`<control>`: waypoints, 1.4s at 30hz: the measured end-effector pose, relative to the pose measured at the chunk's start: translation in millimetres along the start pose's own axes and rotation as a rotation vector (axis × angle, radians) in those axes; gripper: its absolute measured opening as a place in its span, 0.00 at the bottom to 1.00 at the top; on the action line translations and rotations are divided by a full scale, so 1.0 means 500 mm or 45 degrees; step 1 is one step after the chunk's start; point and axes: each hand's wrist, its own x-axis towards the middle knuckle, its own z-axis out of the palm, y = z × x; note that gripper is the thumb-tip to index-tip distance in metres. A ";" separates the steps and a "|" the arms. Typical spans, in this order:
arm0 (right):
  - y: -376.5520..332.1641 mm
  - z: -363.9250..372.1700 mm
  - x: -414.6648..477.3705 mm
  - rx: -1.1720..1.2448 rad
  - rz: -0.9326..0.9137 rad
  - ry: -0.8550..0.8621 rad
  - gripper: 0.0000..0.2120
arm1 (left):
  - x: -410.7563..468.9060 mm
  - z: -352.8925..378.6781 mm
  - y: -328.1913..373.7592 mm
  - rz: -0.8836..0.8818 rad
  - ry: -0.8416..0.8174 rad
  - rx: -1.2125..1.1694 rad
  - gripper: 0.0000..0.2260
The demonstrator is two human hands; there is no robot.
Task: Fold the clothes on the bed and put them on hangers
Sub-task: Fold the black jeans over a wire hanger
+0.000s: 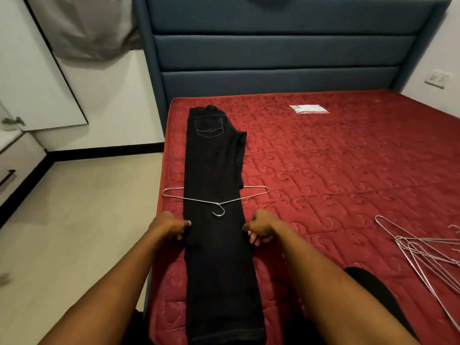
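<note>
Black jeans (216, 170) folded lengthwise, flat along left side of red mattress (336, 158); waist toward blue headboard (273, 53), hems at near edge. Wire hanger (219, 204) threaded over legs: lower bar hidden under denim, shoulders and hook on top. Left hand (171, 226) just near of hook, fingers curled, pinching left edge of jeans; right hand (261, 229) likewise on right edge. Spare hangers (408, 241) heaped well right on mattress. Flat plastic packet (308, 109) near headboard, contents unclear. Beige floor (87, 220), white drawer unit (17, 165) at left.
</note>
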 end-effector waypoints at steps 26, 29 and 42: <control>-0.232 -0.302 0.558 0.777 0.068 0.689 0.24 | 0.612 -0.057 0.421 1.065 0.245 0.518 0.21; -0.288 -0.367 0.624 0.956 0.060 0.633 0.27 | 0.658 -0.083 0.446 1.035 0.242 0.529 0.20; -0.256 -0.416 0.700 0.359 -0.009 1.095 0.22 | 0.743 -0.098 0.460 1.138 0.432 0.603 0.24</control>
